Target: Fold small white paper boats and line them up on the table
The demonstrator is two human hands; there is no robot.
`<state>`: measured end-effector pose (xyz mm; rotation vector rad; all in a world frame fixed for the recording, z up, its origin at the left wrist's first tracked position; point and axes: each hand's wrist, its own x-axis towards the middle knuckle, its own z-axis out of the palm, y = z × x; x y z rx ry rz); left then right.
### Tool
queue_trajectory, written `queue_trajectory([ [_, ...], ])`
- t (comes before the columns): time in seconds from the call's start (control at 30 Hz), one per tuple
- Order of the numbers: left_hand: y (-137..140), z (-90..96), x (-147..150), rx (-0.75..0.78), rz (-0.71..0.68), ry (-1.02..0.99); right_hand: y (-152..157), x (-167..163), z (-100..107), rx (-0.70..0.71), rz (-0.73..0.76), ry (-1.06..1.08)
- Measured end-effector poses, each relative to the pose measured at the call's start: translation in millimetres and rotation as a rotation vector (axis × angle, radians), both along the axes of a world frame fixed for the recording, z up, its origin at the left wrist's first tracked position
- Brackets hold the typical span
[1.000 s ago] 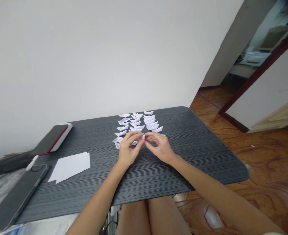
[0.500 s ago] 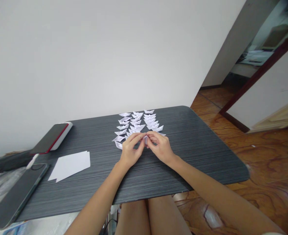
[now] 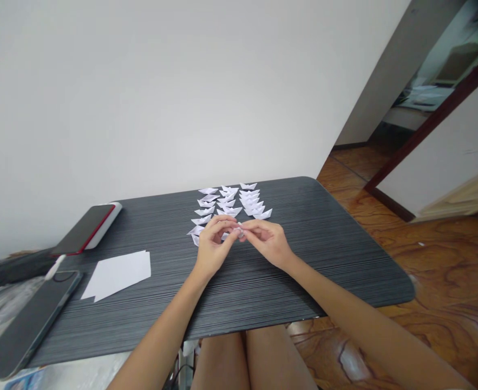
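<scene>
Left hand [image 3: 215,245]: pinches the folded paper [image 3: 240,232].
Right hand [image 3: 268,242]: pinches its other side.
Folded paper: between the hands, neither nearer; long axis unclear.

No text, label, brand, number or sign is legible. At eight o'clock, by the edge of the view, a blue-and-white patch [image 3: 24,380] is too small and blurred for any lettering on it to be made out.
</scene>
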<state>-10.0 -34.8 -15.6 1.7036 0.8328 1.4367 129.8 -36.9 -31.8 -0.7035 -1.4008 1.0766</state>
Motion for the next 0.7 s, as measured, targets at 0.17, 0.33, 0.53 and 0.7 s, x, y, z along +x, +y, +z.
queue_trajectory([
  [0.17, 2.7, -2.8, 1.7, -0.084, -0.026, -0.044, 1.8, 3.2, -1.1, -0.017, -0.031, -0.061],
  [0.33, 5.3, -6.2, 1.2, -0.128, 0.000, -0.048, 3.4, 3.1, 0.9, -0.110, -0.039, -0.051],
  [0.53, 7.4, -10.3, -2.3, -0.177, 0.041, 0.061, 8.1, 2.4, -2.4, -0.212, 0.001, -0.050],
  [0.7, 6.1, -10.8, -3.8, -0.174, 0.068, 0.175, 8.7, 4.8, 0.4, -0.295, 0.056, -0.040],
])
